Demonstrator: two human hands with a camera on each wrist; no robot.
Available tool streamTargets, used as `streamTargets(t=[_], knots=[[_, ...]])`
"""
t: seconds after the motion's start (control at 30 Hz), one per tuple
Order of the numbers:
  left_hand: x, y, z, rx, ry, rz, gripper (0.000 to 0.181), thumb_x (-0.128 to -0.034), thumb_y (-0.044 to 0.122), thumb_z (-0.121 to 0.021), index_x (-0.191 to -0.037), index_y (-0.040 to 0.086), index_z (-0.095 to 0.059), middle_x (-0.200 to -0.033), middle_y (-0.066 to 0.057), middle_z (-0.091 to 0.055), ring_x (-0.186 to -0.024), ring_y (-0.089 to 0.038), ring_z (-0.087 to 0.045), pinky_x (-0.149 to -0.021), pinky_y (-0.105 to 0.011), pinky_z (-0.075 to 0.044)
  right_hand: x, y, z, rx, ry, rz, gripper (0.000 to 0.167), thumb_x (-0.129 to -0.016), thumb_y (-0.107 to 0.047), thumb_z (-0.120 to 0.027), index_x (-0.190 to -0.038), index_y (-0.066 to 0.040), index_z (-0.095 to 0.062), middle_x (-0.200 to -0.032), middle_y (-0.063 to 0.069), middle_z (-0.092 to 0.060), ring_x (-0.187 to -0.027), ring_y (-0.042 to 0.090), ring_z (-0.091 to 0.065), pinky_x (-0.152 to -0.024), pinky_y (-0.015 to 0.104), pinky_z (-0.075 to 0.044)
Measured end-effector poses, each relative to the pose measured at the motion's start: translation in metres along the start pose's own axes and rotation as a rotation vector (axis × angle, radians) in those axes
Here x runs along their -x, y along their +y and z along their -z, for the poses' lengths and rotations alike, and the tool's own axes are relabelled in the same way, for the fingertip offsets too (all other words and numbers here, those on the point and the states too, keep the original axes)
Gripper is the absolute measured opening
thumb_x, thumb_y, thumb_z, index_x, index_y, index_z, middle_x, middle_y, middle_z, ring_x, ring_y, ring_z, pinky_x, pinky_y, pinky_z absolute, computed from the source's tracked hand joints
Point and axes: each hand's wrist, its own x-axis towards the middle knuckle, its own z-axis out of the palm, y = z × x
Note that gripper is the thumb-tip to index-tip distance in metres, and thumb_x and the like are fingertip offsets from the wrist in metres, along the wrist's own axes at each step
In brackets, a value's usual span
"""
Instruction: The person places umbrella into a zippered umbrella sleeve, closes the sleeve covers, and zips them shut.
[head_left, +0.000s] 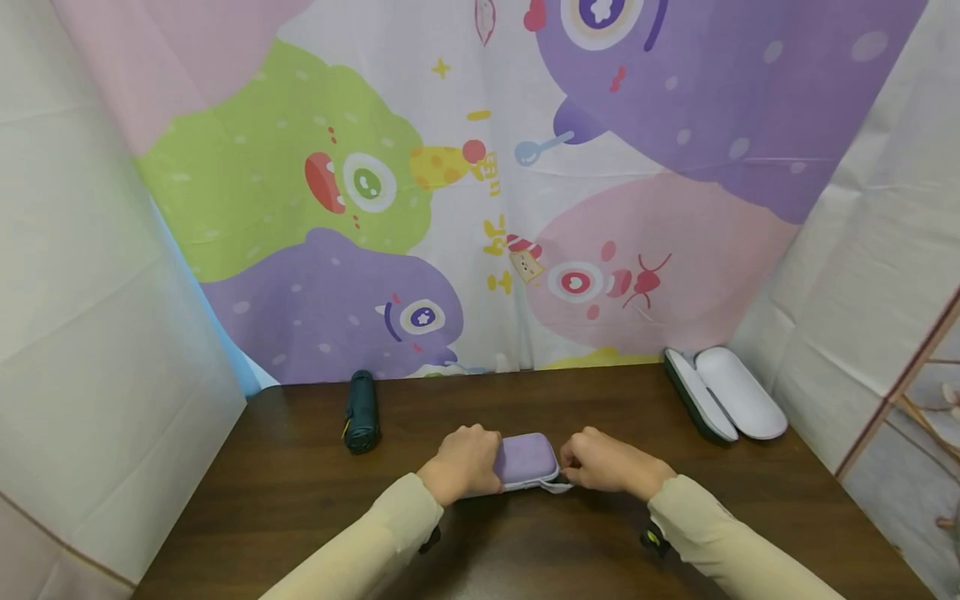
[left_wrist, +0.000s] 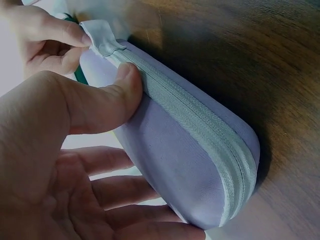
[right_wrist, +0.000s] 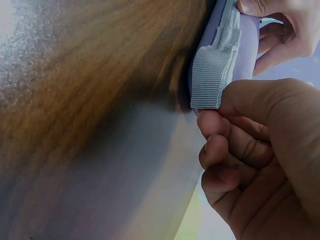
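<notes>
A purple zip case lies near the middle of the brown table, with a pale grey zipper band along its side. My left hand grips its left part, thumb pressed on the band and fingers around the far side. At the case's right end my right hand has its thumb and curled fingers at a grey fabric tab, which shows beside them in the right wrist view. The zipper appears closed along the side seen in the left wrist view.
An open glasses case, white inside and dark green outside, stands at the back right of the table. A folded dark green umbrella lies at the back left. Behind hangs a cartoon-printed curtain.
</notes>
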Motion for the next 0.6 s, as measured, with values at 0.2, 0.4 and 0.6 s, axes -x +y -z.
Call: streamTargets(t=[0.2,0.4,0.6], knots=[[0.0006,0.0009,0.0013,0.006,-0.011,0.011,0.044,-0.0674,0.039,-0.092,-0.092,0.009,-0.071,-0.081,-0.006,-0.069,-0.07,-0.023,-0.065,-0.055,-0.035,-0.051,0.0027,-0.0018,-0.0013,-0.028,-0.003,-0.016,0.031,-0.093,-0.004,-0.069,-0.066,-0.016,-0.059,-0.062,-0.015,-0.043,-0.053,-0.003,-0.037,-0.049,0.016,-0.031],[0.0007,0.002,0.0023,0.026,-0.01,0.024,0.04,-0.0662,0.038,-0.092,-0.085,0.01,-0.07,-0.078,-0.005,-0.068,-0.068,-0.023,-0.065,-0.054,-0.036,-0.05,0.0049,-0.0028,-0.0032,-0.056,-0.018,-0.036,0.029,-0.095,-0.006,-0.07,-0.068,-0.017,-0.062,-0.063,-0.014,-0.047,-0.054,-0.003,-0.04,-0.05,0.015,-0.034],[0.0007,0.0018,0.0018,0.046,-0.009,0.038,0.037,-0.0657,0.037,-0.092,-0.079,0.01,-0.07,-0.075,-0.004,-0.068,-0.065,-0.022,-0.063,-0.053,-0.035,-0.049,0.0071,-0.0047,-0.0084,-0.06,0.006,0.006,0.031,-0.094,-0.004,-0.07,-0.067,-0.017,-0.06,-0.062,-0.016,-0.046,-0.054,-0.004,-0.038,-0.051,0.015,-0.032]])
